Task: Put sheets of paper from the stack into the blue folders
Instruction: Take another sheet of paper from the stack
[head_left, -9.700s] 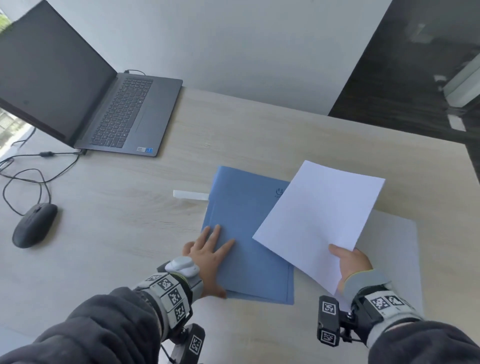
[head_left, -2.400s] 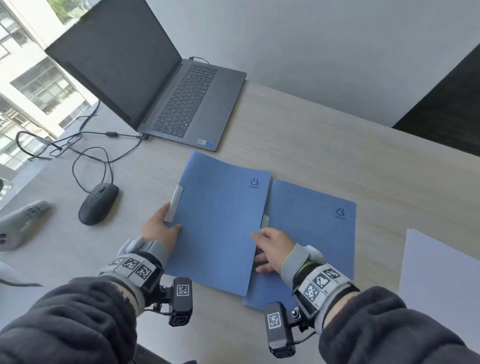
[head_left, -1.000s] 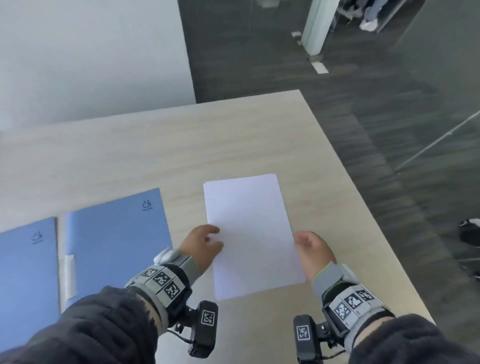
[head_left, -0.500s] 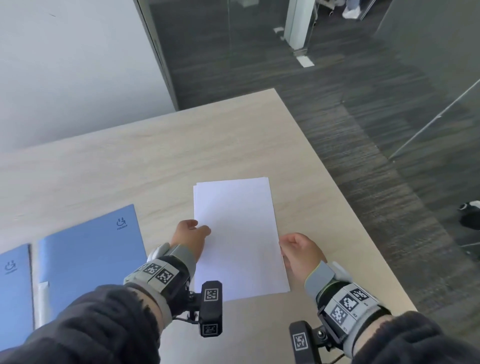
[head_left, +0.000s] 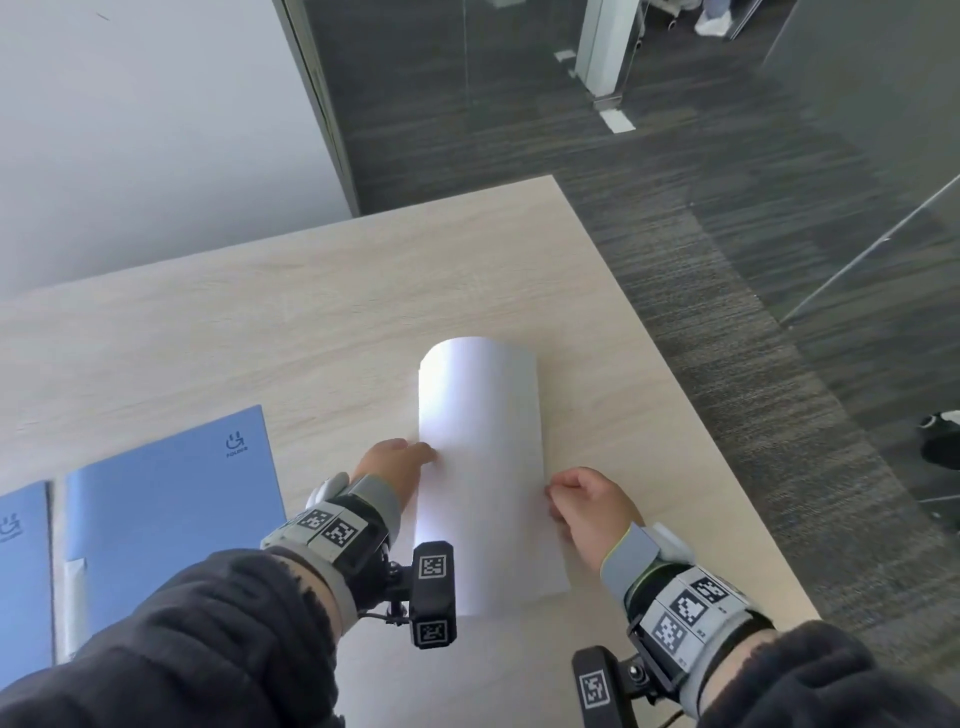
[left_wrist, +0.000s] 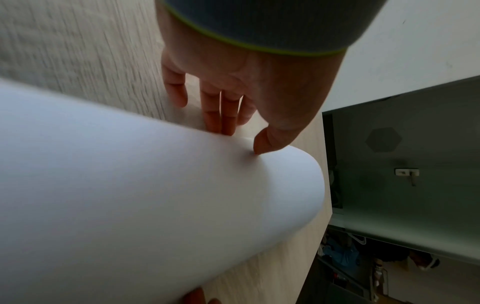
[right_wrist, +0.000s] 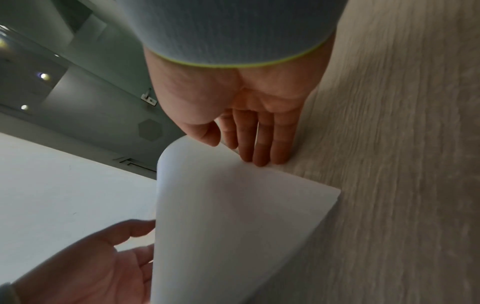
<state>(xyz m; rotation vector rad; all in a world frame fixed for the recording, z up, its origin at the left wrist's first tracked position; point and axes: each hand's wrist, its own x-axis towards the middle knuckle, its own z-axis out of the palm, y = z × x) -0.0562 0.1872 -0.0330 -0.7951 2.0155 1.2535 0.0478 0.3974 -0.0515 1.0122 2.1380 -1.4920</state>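
Paper (head_left: 480, 467) arched lengthwise between left hand (head_left: 395, 462), right hand (head_left: 587, 506).

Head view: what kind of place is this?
Likely an office or meeting room: a light wood-grain desk holding blue folders and a paper stack, with glass partition walls and dark carpet flooring beyond.

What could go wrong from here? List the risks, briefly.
1. The left hand and right hand squeeze the paper into a high arch, and the left thumb pressing on it could crease it.
2. The bowed paper looks thicker than one sheet, so several sheets may come up together.
3. It lies near the right edge of the table and could slip off if released.
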